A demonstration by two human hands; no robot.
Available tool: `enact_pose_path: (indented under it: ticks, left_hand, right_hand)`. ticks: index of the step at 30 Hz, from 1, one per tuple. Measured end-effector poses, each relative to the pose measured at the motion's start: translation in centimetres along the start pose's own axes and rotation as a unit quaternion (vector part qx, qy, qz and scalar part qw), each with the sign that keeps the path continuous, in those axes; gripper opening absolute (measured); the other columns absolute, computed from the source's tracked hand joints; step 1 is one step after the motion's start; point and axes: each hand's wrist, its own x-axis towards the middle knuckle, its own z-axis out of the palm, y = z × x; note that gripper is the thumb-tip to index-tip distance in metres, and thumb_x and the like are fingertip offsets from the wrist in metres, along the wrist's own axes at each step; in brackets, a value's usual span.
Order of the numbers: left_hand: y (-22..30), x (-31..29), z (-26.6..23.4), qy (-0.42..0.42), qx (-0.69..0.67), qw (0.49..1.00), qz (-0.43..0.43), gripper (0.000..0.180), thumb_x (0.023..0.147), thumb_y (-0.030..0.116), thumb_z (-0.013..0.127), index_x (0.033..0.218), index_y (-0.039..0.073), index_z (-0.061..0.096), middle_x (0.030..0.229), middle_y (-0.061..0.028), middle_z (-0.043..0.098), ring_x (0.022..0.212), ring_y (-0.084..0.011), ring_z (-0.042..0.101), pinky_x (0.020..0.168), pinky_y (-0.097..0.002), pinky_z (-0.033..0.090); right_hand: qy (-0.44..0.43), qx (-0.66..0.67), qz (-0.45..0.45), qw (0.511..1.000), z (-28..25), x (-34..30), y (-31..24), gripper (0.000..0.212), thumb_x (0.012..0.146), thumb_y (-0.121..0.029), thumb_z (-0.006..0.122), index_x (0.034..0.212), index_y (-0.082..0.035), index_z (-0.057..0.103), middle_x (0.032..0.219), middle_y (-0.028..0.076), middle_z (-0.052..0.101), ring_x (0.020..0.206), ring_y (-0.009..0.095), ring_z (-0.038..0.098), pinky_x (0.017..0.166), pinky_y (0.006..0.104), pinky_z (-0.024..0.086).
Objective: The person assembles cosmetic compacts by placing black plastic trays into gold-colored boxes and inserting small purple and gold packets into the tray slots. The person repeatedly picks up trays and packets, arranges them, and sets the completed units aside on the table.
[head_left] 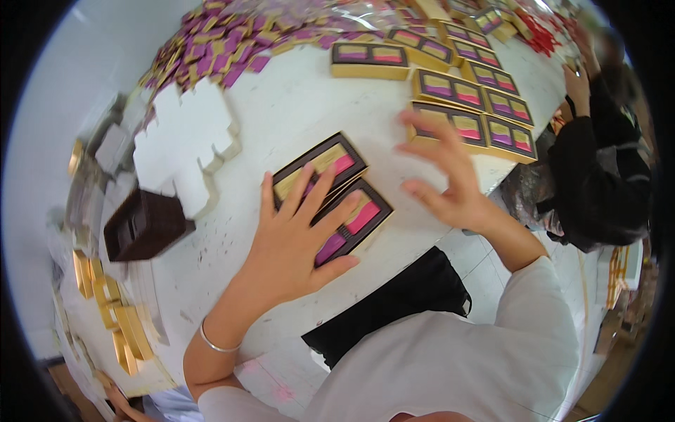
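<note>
Two open gift boxes lie side by side on the white table, a far box point(343, 149) and a near box point(373, 214). Each has a dark brown tray with wrapped pieces in gold, pink and purple. My left hand point(281, 246) lies across both, fingers spread flat, covering part of their contents. My right hand point(453, 186) hovers to the right of them, its fingers apart and nothing in it. Just beyond it sit rows of similar filled gold boxes point(450, 88); its fingertips overlap the nearest one in view, and touching cannot be made out.
A heap of purple-and-gold wrapped pieces point(225, 46) spreads across the back left. White cut-out sheets point(186, 130) and stacked brown trays point(144, 225) stand at left, gold boxes point(130, 330) lower left. A co-worker in black point(598, 162) is at right; another person's hand point(116, 397) shows lower left.
</note>
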Motion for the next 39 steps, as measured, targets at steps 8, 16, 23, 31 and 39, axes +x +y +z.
enact_pose_path:
  ticks: [8,16,23,31,39]
  left_hand:
    - [-0.8,1.7,0.2,0.005,0.013,1.0,-0.02,0.065,0.08,0.044,0.06,0.136,0.014,0.047,0.148,-0.0173,0.031,0.136,-0.0406,0.026,0.109,-0.0596,0.008]
    - [-2.6,11.2,2.0,0.073,0.022,0.997,0.026,0.062,0.081,0.041,0.059,0.136,0.017,0.047,0.148,-0.0125,0.033,0.136,-0.0357,0.027,0.11,-0.0563,0.011]
    - [-4.2,16.8,4.1,0.174,-0.001,0.982,0.068,0.059,0.081,0.048,0.06,0.131,0.017,0.051,0.142,-0.0144,0.039,0.132,-0.0338,0.034,0.105,-0.0561,0.019]
    - [-1.1,2.9,-4.6,0.331,0.122,0.936,-0.018,0.058,0.078,0.04,0.07,0.127,0.012,0.053,0.134,-0.0142,0.046,0.127,-0.0333,0.04,0.106,-0.0579,0.02]
    - [-5.6,-27.3,-7.0,0.459,0.225,0.695,-0.505,0.062,0.079,0.036,0.072,0.127,0.005,0.05,0.131,-0.0206,0.047,0.122,-0.0385,0.043,0.101,-0.0461,0.034]
  right_hand:
    - [0.072,-0.402,0.164,0.898,-10.0,-7.3,7.2,0.052,0.08,-0.036,0.065,0.123,-0.006,0.057,0.136,0.018,0.044,0.126,0.038,0.041,0.104,0.0477,0.032]
    - [0.083,-0.418,0.138,0.894,-10.1,-5.5,13.5,0.038,0.084,-0.027,0.06,0.113,-0.004,0.062,0.121,0.015,0.057,0.111,0.034,0.053,0.095,0.0415,0.042]
    - [0.056,-0.363,0.16,0.916,-13.1,-6.4,18.5,0.036,0.092,-0.022,0.05,0.119,-0.001,0.059,0.127,0.016,0.054,0.118,0.033,0.05,0.1,0.0378,0.038]
    - [0.187,-0.361,-0.069,0.911,-13.6,-7.0,15.5,0.037,0.095,-0.015,0.048,0.128,0.0,0.051,0.137,0.019,0.045,0.126,0.035,0.043,0.103,0.0439,0.034]
    - [-0.003,-0.206,-0.232,0.951,-3.7,1.9,4.3,0.039,0.086,-0.003,0.054,0.125,-0.002,0.052,0.133,0.02,0.048,0.127,0.038,0.042,0.105,0.0461,0.033]
